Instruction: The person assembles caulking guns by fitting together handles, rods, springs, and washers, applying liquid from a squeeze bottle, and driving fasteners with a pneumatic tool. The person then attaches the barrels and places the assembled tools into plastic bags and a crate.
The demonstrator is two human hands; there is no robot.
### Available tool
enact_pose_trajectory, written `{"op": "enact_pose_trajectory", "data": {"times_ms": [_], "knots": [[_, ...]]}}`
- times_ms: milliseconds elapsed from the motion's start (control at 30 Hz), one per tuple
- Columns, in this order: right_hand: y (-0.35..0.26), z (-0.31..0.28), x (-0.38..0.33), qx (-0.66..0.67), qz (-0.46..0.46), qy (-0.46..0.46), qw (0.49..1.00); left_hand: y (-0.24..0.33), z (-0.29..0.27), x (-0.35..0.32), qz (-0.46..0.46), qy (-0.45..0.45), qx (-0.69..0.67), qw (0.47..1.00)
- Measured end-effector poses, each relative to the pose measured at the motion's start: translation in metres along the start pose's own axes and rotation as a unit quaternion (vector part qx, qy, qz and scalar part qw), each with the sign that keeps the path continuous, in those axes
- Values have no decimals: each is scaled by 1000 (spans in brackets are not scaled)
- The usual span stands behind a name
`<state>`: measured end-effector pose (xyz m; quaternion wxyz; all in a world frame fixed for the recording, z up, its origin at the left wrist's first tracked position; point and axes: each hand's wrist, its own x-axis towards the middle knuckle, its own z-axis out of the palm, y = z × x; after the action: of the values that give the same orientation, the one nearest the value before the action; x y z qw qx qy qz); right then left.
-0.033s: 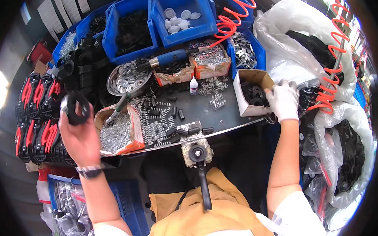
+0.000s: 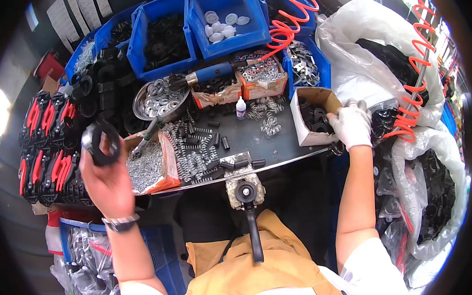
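Observation:
My left hand (image 2: 106, 186), wearing a wristwatch, is closed around a black plastic ring (image 2: 102, 144). It holds the ring up beside the box of small silvery parts (image 2: 148, 169), and blur softens the fingers. My right hand (image 2: 351, 124), in a white glove with greyish fingertips, lies palm down at the right edge of a cardboard box (image 2: 313, 138) of black parts. Its fingers are apart; the palm side is hidden. Just below that glove is a small black part (image 2: 338, 148). A fixture with a black lever (image 2: 253, 230) sits at the bench's front edge.
Springs (image 2: 194, 154) and short black tubes (image 2: 217, 140) lie mid-bench near a small white bottle (image 2: 241, 108). Blue bins (image 2: 232, 49) line the back. Red-and-black assemblies (image 2: 49, 149) are stacked at left. A red coiled hose (image 2: 420, 84) hangs beside plastic bags (image 2: 404, 188) at right.
My left hand has moved slightly right and toward me with the black ring, which has turned to show more of its opening. My right hand has shifted slightly left.

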<state>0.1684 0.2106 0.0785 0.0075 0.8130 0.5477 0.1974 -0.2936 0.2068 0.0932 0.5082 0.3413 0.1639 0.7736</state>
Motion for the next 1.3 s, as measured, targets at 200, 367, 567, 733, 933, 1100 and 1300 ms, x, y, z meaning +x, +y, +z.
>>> {"op": "enact_pose_trajectory", "data": {"times_ms": [200, 367, 567, 733, 933, 1100, 1300], "knots": [[-1, 7, -7, 79, -26, 15, 996, -33, 19, -101, -258, 74, -71, 961], [-65, -42, -88, 539, -281, -39, 793, -66, 12, -124, -269, 145, -34, 952], [-105, -16, -125, 494, -361, -73, 788, -107, 21, -130, 1, -23, 270, 962], [-87, -27, -107, 523, -331, -228, 751, -142, 5, -139, -22, -265, 271, 925], [-122, 16, -23, 457, -217, -4, 862, -142, 7, -138, -27, -247, 358, 900], [-177, 33, 20, 334, -170, 63, 925, -113, 32, -108, -70, -381, 486, 783], [-172, 18, 1, 499, -176, 14, 848, -105, 30, 105, 19, -224, 579, 784]]}}
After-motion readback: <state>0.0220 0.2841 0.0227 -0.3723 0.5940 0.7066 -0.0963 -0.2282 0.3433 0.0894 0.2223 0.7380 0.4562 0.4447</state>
